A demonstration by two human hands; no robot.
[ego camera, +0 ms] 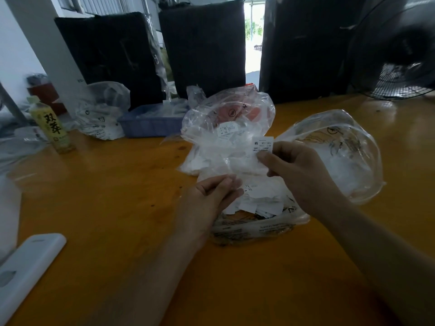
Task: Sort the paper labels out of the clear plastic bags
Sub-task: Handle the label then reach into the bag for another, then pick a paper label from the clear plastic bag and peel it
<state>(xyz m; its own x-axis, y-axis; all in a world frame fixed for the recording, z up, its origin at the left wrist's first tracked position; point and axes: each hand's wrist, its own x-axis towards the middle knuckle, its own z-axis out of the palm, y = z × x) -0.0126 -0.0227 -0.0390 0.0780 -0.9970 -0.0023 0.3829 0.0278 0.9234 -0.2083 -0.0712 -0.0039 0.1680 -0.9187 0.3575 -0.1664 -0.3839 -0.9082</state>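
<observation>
Left hand: nearest, hovering over the tabletop; fingers are curling together, pinching thin clear film.
Clear plastic bags: crumpled mid-table, looking light, soft and slippery; best pinched at an edge.
Paper label: looking light and tearable; standing above the heap.
Right hand: fingers are pinching the label's lower edge.

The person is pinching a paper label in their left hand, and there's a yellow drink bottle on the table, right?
Not quite. The right hand pinches the label, not the left hand, which grips clear plastic. The head view shows it. The yellow bottle is on the table.
</observation>
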